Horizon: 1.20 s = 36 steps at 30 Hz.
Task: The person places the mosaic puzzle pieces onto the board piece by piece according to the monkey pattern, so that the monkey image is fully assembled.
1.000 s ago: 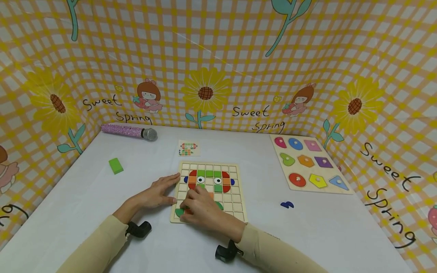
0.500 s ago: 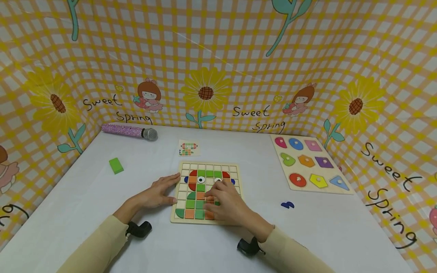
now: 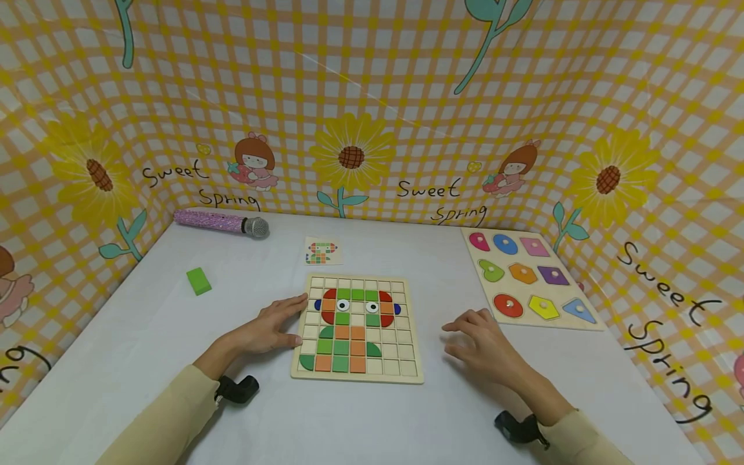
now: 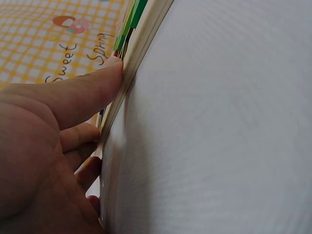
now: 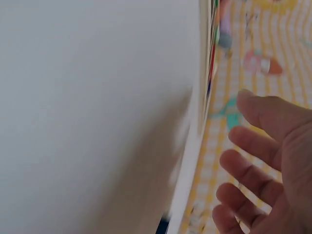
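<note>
A square wooden grid board (image 3: 402, 352) lies in the middle of the white table, its cells partly filled with coloured tiles that form an animal figure with two round eyes. My left hand (image 3: 256, 332) rests against the board's left edge, fingers extended; in the left wrist view the thumb (image 4: 95, 92) touches the board's side. To the right of the board, my right hand (image 3: 488, 345) hovers low over the table with thumb and fingers apart. The right wrist view shows nothing between its relaxed fingers (image 5: 248, 170). The two small blue pieces seen earlier are hidden behind this hand.
A small picture card (image 3: 324, 251) lies behind the board. Farther left are a green block (image 3: 199, 281) and a glittery pink microphone (image 3: 212, 221). At the right stands out a knobbed shape puzzle (image 3: 508, 287). Checked cloth (image 3: 372, 97) walls in the table.
My right hand has moved from over the board's lower rows to the table at its right, uncovering the tiles. The left hand stays at the board's edge.
</note>
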Motion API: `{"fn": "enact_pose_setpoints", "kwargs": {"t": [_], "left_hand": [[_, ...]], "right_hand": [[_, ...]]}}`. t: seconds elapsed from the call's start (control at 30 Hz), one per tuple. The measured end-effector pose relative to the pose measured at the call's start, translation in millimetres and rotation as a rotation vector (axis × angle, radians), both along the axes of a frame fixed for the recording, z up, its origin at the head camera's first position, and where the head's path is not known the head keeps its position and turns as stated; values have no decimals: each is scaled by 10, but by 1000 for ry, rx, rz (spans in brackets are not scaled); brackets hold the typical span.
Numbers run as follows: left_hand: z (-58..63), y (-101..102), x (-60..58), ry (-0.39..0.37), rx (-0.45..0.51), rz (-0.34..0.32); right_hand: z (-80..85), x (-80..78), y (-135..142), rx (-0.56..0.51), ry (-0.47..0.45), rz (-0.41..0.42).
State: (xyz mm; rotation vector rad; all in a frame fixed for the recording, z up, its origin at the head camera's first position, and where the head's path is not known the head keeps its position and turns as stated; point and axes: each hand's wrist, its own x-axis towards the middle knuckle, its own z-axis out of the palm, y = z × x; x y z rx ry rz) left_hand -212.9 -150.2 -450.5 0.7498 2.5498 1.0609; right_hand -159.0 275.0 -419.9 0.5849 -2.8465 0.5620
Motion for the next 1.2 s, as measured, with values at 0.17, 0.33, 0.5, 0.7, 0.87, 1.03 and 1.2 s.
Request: {"fn": "enact_pose_setpoints", "kwargs": {"t": [0.17,0.33,0.5,0.7,0.87,1.03,1.2], "left_hand": [[5,0,2,-6,-2,6],[-7,7,8,-24,-1,16],[-8,6,10,-19,2,11],[16,5,13,-17,3,9],[19,7,17,-19,2,11],[14,4,14,-17,-5,14],[21,3,16,-15,-3,13]], "right_hand": [[-10,43,371,55,-55,-34],[-5,77,577,99,-88,-64],[-14,88,713,111,-84,-57],[-53,44,816,113,-43,-9],[-69,-4,815,106,-33,13],[-63,-35,779,100,-60,28],[-61,-60,733,108,-69,51]]}}
